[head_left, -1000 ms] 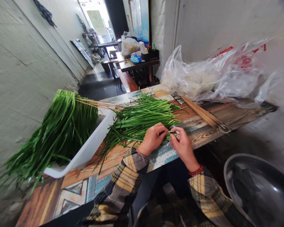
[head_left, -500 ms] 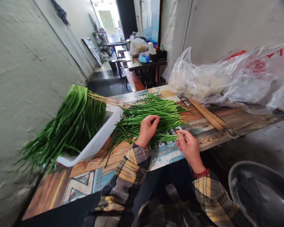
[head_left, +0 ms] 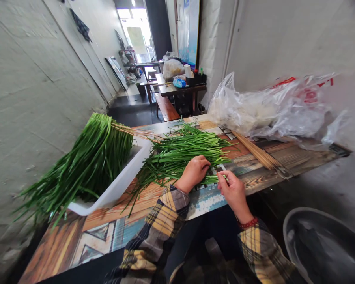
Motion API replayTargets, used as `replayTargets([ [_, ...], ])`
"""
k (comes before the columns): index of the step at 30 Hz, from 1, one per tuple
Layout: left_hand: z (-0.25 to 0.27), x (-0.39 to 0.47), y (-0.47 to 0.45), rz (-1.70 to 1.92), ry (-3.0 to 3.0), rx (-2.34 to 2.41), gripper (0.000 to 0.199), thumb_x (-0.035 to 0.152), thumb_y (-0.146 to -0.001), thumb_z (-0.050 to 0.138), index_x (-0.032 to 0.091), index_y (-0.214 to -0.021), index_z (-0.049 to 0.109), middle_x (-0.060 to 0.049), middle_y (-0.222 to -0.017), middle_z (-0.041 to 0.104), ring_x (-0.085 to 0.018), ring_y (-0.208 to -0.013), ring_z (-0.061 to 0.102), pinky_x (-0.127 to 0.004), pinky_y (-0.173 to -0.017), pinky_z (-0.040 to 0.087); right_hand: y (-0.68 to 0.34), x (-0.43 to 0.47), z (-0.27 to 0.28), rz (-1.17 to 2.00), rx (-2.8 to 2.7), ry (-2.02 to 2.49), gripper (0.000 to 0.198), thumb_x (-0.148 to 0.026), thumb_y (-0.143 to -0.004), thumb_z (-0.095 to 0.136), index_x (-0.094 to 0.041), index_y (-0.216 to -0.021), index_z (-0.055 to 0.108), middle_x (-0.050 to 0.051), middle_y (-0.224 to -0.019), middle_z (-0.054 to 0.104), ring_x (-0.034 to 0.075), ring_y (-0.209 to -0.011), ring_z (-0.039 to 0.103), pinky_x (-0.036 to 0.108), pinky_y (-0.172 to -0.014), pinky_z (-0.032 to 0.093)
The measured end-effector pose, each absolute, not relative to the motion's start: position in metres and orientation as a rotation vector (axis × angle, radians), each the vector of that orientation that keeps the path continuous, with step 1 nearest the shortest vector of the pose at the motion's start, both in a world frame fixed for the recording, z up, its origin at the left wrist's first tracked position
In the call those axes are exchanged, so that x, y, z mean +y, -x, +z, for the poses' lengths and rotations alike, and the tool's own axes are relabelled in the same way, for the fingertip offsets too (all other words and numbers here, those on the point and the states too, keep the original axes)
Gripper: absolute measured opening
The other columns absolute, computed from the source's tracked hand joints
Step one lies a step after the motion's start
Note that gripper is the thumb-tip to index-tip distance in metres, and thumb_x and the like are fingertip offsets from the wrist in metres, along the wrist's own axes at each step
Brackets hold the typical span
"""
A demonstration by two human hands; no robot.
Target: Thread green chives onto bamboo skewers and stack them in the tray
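A loose pile of garlic chives (head_left: 189, 150) lies across the table in front of me, pale ends toward the right. My left hand (head_left: 194, 172) is closed at the pile's near edge, thumb and fingertips together; whatever they pinch is hidden. Close by on the right, my right hand (head_left: 232, 192) pinches the pale ends of a small bunch of garlic chives (head_left: 209, 180) lying low along the table. A thick stack of garlic chives (head_left: 88, 161), with thin wooden skewers (head_left: 133, 131) sticking out of it, fills a white plastic tray (head_left: 122, 179) on the left.
Bare bamboo skewers (head_left: 256, 152) lie right of the pile. Behind them, clear plastic bags (head_left: 254, 108) rest against the wall. A large grey basin (head_left: 319, 240) stands low at the right. Another table (head_left: 183, 90) and a bench (head_left: 167, 106) are farther back.
My left hand has moved right and down, from above the chives to close beside my right hand. The right hand still pinches the small bunch. The view has tilted slightly up.
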State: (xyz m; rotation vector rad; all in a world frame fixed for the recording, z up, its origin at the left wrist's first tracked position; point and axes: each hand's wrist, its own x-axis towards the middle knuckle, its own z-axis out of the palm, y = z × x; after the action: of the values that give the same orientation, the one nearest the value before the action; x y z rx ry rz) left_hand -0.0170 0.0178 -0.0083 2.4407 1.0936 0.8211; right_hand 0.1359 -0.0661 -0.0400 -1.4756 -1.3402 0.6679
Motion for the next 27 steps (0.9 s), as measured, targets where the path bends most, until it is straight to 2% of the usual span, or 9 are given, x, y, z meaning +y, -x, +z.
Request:
replayTargets([
  [5,-0.007,0.016,0.015,0.636,-2.582,1.285,0.017,0.016,-0.079,0.059,0.019,-0.094,0.068,-0.006,-0.095,0.058,-0.018,-0.088,0.055,-0.031,-0.081,0.047,-0.136,-0.065,-0.041,0.639,-1.375,1.482,0.034,-0.048,-0.088,0.048,-0.019,-0.090,0.063,-0.001,-0.052,0.060,0.012,-0.041,0.052,0.023,-0.045,0.040],
  [9,-0.004,0.015,0.014,0.545,-2.688,1.375,0.014,0.012,-0.081,0.053,0.018,-0.083,0.066,-0.007,-0.090,0.056,-0.020,-0.086,0.053,-0.033,-0.079,0.046,-0.136,-0.065,-0.041,0.640,-1.382,1.486,0.033,-0.048,-0.088,0.048,-0.019,-0.090,0.063,-0.001,-0.052,0.060,0.012,-0.041,0.052,0.024,-0.046,0.040],
  [12,-0.003,0.016,0.014,0.603,-2.661,1.397,0.017,0.010,-0.081,0.049,0.017,-0.075,0.063,-0.007,-0.085,0.057,-0.020,-0.083,0.052,-0.033,-0.077,0.045,-0.136,-0.065,-0.042,0.629,-1.373,1.488,0.033,-0.048,-0.088,0.048,-0.019,-0.090,0.063,-0.001,-0.053,0.060,0.012,-0.041,0.052,0.023,-0.046,0.040],
  [16,-0.002,0.016,0.014,0.721,-2.581,1.363,0.016,0.011,-0.082,0.050,0.017,-0.086,0.064,-0.006,-0.090,0.059,-0.019,-0.086,0.053,-0.031,-0.079,0.045,-0.136,-0.065,-0.042,0.633,-1.365,1.481,0.032,-0.047,-0.088,0.048,-0.019,-0.091,0.063,-0.001,-0.053,0.060,0.012,-0.041,0.052,0.023,-0.045,0.039],
  [19,-0.002,0.017,0.011,0.667,-2.605,1.390,0.014,0.015,-0.084,0.053,0.018,-0.091,0.065,-0.007,-0.092,0.060,-0.020,-0.089,0.054,-0.033,-0.080,0.044,-0.135,-0.065,-0.042,0.636,-1.364,1.482,0.031,-0.047,-0.089,0.048,-0.019,-0.091,0.063,-0.002,-0.054,0.060,0.012,-0.042,0.052,0.023,-0.045,0.040],
  [23,-0.003,0.017,0.006,0.544,-2.681,1.492,0.009,0.021,-0.081,0.059,0.019,-0.088,0.065,-0.008,-0.091,0.060,-0.023,-0.089,0.054,-0.035,-0.077,0.042,-0.135,-0.066,-0.039,0.634,-1.368,1.476,0.030,-0.046,-0.089,0.048,-0.019,-0.091,0.062,-0.002,-0.054,0.059,0.012,-0.042,0.053,0.023,-0.046,0.041],
  [27,-0.005,0.018,0.005,0.603,-2.660,1.485,0.007,0.015,-0.080,0.057,0.019,-0.081,0.063,-0.006,-0.085,0.060,-0.022,-0.086,0.054,-0.034,-0.073,0.041,-0.134,-0.067,-0.036,0.633,-1.369,1.467,0.030,-0.045,-0.090,0.047,-0.019,-0.091,0.061,-0.001,-0.056,0.060,0.012,-0.043,0.054,0.023,-0.048,0.041],
])
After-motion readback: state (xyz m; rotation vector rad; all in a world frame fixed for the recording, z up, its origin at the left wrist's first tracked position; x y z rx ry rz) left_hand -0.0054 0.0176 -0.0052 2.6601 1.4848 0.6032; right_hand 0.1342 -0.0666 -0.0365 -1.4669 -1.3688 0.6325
